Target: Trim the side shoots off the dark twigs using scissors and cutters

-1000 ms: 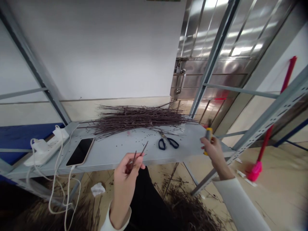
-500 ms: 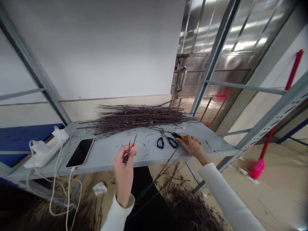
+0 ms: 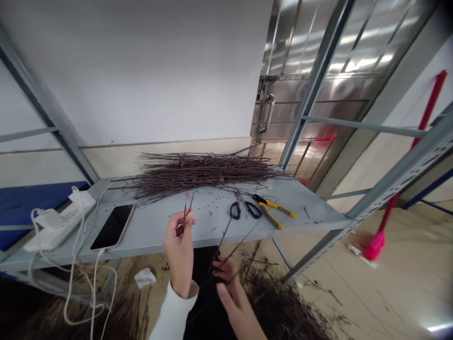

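My left hand (image 3: 179, 248) is pinched around short dark twigs (image 3: 188, 209), their cut ends pointing up above the fingertips. Over my lap, my right hand (image 3: 231, 285) has its fingers curled around long thin branches (image 3: 223, 239); part of the grip is hidden. Yellow-and-black pliers (image 3: 271, 213) lie on the grey shelf (image 3: 198, 232) with their handles spread. Beside them are scissors (image 3: 244, 206) with dark blue handles. A thick bundle of dark twigs (image 3: 198, 174) stretches along the back of the shelf.
A phone (image 3: 113, 227) on a cable and a white power strip (image 3: 63, 224) occupy the shelf's left end. Small cut bits are scattered midway. Tangled branches (image 3: 283, 302) lie below to the right. A grey upright (image 3: 314, 89) stands before the metal door (image 3: 283, 108).
My right hand has let go of the pliers, left them on the shelf, and come down and left to the branches over my lap. The left hand has shifted slightly left, still holding its twigs.
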Demonstrator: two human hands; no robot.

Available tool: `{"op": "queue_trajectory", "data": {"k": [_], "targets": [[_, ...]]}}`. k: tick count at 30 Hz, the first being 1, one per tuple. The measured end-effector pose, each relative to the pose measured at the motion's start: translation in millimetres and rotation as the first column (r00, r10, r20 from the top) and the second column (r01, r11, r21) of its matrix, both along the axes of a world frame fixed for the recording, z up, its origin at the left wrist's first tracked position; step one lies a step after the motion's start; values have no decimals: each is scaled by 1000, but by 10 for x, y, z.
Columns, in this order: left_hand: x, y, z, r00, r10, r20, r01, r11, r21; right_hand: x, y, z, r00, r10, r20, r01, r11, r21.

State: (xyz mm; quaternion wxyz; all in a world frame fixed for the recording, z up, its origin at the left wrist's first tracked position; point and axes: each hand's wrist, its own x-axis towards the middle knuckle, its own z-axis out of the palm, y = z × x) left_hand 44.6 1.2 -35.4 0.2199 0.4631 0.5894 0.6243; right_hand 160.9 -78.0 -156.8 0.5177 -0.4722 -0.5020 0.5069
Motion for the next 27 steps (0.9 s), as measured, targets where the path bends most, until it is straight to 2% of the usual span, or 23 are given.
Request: {"op": "queue_trajectory", "data": {"k": [4, 7, 10, 12, 14, 16, 21, 23, 27], "targets": [[3, -83, 25, 999, 20, -25, -20, 1000, -23, -227, 172, 177, 1000, -13, -27, 10, 995, -98], [-4, -135, 57, 1000, -24, -15, 24, 999, -36, -270, 303, 242, 995, 23, -99, -40, 984, -175], [-49, -136, 88, 988, -151, 12, 152, 986, -68, -283, 379, 304, 997, 18, -79, -33, 979, -201], [-103, -102, 95, 957, -286, 43, 289, 952, -105, -293, 414, 347, 998, 44, -39, -51, 981, -189], [-167, -56, 91, 906, -419, 61, 423, 896, -132, -300, 450, 387, 992, 121, -30, -125, 977, -171], [-231, -18, 88, 861, -507, 46, 508, 848, -151, -290, 496, 433, 973, 223, -54, -228, 962, -147], [-317, -16, 172, 797, -600, 73, 601, 776, -191, -204, 661, 612, 878, 464, -117, -473, 878, -74], [-325, -26, 234, 794, -599, 101, 607, 779, -159, -183, 726, 690, 841, 525, -132, -535, 843, -56], [-333, -10, 289, 839, -535, 104, 543, 836, -81, -203, 805, 779, 810, 561, -173, -575, 817, -44]]}}
